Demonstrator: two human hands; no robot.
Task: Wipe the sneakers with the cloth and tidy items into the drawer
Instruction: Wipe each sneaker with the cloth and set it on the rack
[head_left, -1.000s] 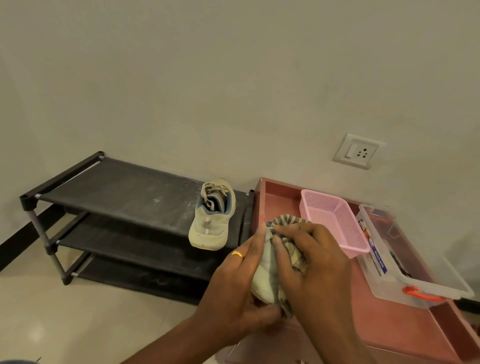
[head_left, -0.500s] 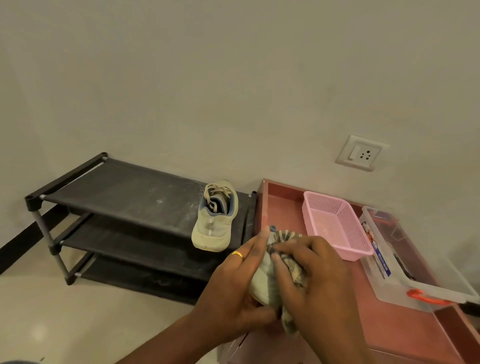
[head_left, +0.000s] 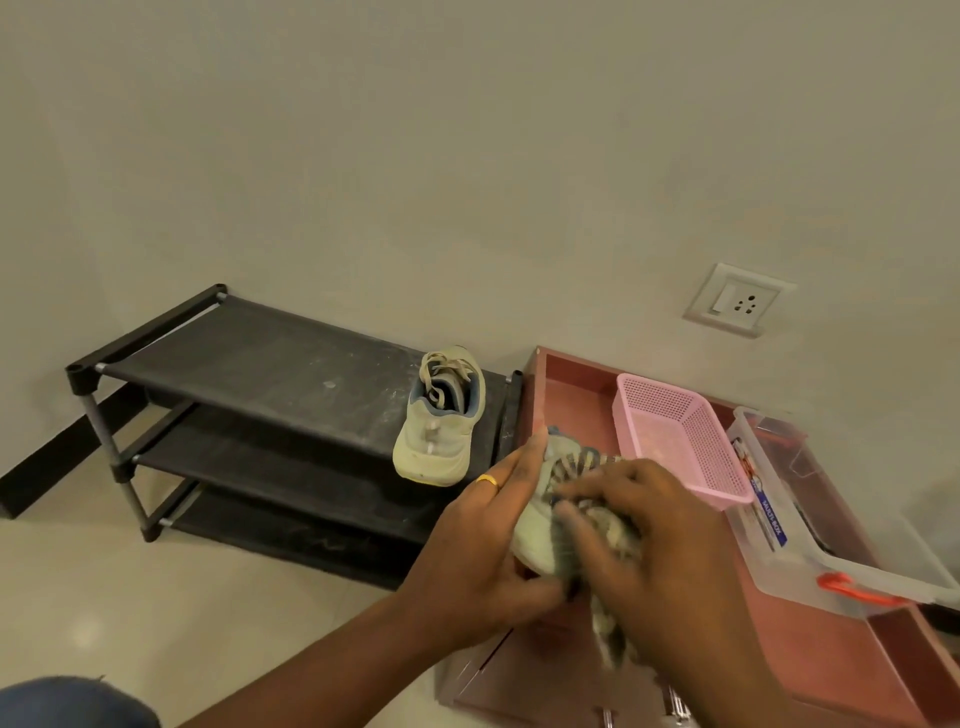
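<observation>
Fingers (head_left: 597, 480) of right hand (head_left: 670, 545), curled round the cloth (head_left: 582, 461), have slid toward 6 o'clock over the sneaker (head_left: 535, 535) gripped by left hand (head_left: 483, 545); wiping unfinished.

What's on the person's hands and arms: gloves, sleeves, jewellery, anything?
No gloves on either hand. The left hand wears a plain gold-coloured ring on one finger. The right hand shows no ring, though it is motion-blurred. The left forearm and right forearm are bare: no sleeves, watch or bands in view.
</observation>
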